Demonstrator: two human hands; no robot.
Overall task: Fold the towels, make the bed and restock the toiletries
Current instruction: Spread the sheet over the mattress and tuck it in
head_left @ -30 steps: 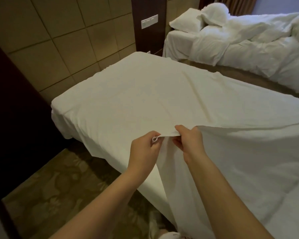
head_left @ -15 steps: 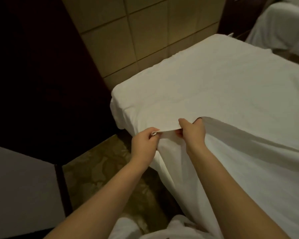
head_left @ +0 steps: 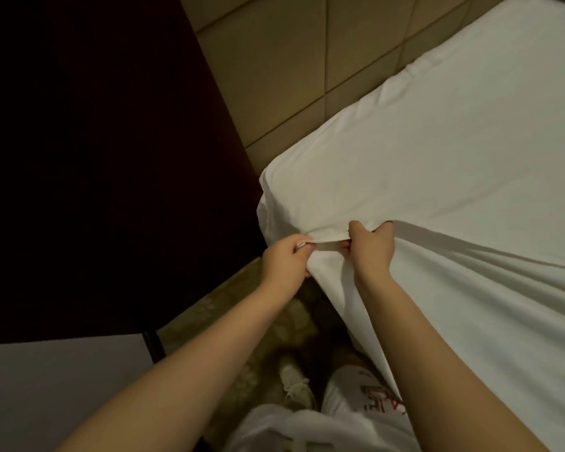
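The step in hand is the bed-making part of the task: a white sheet (head_left: 437, 164) lies spread over the bed (head_left: 274, 203), which fills the right half of the frame, and both hands are working its hem near the bed's corner at centre frame. The left hand (head_left: 284, 265) pinches the sheet's edge between thumb and fingers, and the right hand (head_left: 372, 249) is closed on the same edge just beside it, so the two sit close together with a short taut strip of hem between them. From the right hand a long fold runs off toward the right edge of the frame, and below the hands the cloth hangs down the side of the bed toward the patterned carpet (head_left: 229, 321) at lower centre. A dark wooden panel (head_left: 95, 158) fills the upper left, with a tiled wall (head_left: 307, 76) behind the bed. No towels or toiletries are in view, so those parts look still to come. The next move likely calls for drawing the hem square to the corner, taking out the slack fold, and tucking the hanging cloth under the mattress without pulling the far side askew.
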